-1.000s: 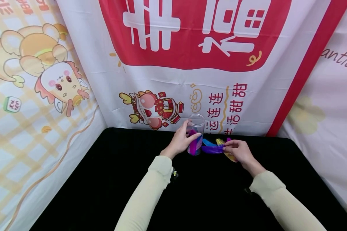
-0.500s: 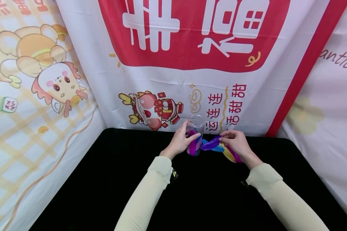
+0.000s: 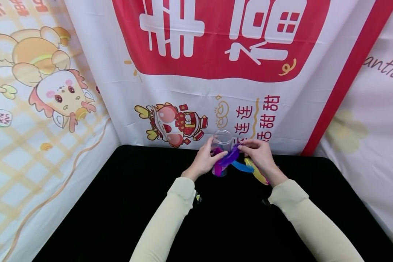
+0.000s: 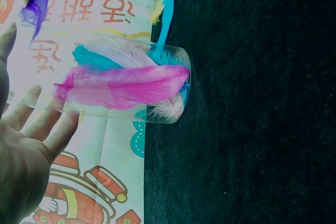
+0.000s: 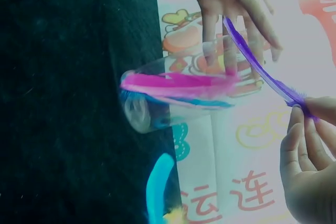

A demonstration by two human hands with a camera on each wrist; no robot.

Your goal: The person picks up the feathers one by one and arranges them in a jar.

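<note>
The left hand curls its thumb and fingers round the clear cup, which looks upright near the far edge of the desk. The right hand pinches the purple feather at one end, finger and thumb closed; the free end reaches toward the left hand, crossing before the cup's wall. Inside the cup, just beside the left hand's fingers, a pink feather lies along the wall. A blue feather and a yellow feather lie below the right hand.

The step in hand looks like bringing the purple feather to the cup. To do it well, the right hand should rise until the trailing end clears the rim, then turn the feather lengthways over the opening. The left hand should brace the cup without tipping it, its fingers clear of the mouth.
</note>
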